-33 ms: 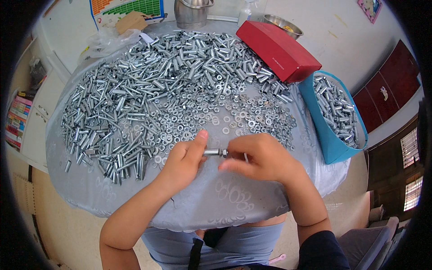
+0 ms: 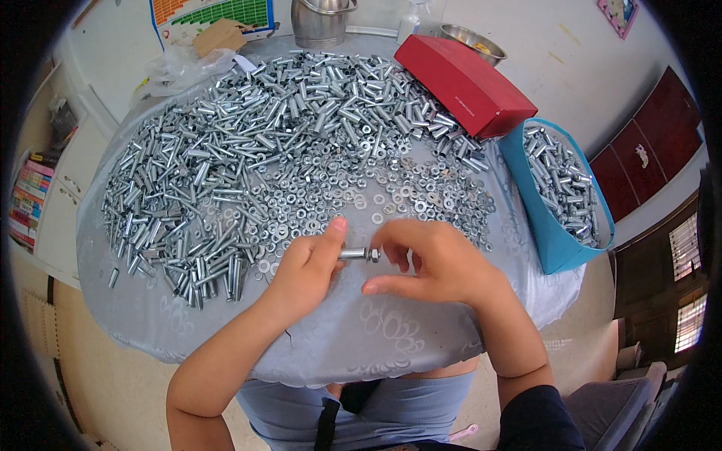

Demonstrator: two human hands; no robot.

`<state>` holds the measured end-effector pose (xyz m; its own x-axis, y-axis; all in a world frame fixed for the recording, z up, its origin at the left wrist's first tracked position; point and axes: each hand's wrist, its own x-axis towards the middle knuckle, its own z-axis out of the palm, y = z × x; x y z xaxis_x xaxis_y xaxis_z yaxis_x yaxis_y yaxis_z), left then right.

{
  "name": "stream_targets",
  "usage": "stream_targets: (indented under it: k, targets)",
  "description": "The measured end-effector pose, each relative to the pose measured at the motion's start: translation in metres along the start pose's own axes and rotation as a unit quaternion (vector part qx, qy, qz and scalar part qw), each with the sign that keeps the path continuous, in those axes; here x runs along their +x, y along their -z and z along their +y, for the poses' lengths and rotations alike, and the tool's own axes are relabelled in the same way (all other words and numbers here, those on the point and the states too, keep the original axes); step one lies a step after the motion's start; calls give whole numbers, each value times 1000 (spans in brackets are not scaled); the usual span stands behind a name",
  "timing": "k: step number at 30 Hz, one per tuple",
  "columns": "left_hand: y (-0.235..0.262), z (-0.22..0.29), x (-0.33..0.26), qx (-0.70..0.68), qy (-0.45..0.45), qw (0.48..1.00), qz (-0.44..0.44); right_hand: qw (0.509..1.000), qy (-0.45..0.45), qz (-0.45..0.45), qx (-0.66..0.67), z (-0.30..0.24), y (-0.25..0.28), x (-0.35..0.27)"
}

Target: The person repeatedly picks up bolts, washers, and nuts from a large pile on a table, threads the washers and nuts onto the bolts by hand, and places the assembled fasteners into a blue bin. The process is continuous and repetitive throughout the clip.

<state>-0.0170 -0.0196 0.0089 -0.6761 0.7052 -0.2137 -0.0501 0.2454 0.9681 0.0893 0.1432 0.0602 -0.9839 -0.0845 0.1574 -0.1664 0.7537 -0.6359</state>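
Note:
Over the near part of the table, my left hand (image 2: 304, 270) is closed round a silver sleeve anchor bolt (image 2: 352, 254). Its sleeve points to the right, with a washer and a hex nut (image 2: 374, 255) at the right end. The left end is hidden in my fingers. Just right of the nut is my right hand (image 2: 436, 263), its thumb and fingers apart and nothing between them. Beyond both hands lie many loose washers and nuts (image 2: 323, 188). A large heap of metal sleeves and bolts (image 2: 286, 105) spreads behind and to the left of them.
A blue fabric bin (image 2: 560, 252) full of metal sleeves stands at the right. Behind it are a red box (image 2: 466, 83) and a steel bowl (image 2: 470, 37). A metal pail (image 2: 320, 26) and a plastic bag (image 2: 184, 71) are at the far edge of the cloth-covered table (image 2: 376, 331).
My right thumb has dropped and the fingers have spread wider, away from the nut. My left hand and the sleeve anchor bolt have stayed in place.

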Motion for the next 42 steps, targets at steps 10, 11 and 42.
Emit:
stream_targets:
  k: [10,11,42]
  targets:
    - [-2,4,-3,12,-7,1000,2,997,-24,19,67,-1,-4,1]
    - [-2,3,-3,10,-9,1000,-2,997,-6,17,74,4,-7,1]
    - [-2,7,-7,42,-44,998,-7,997,-23,5,75,10,-16,4]
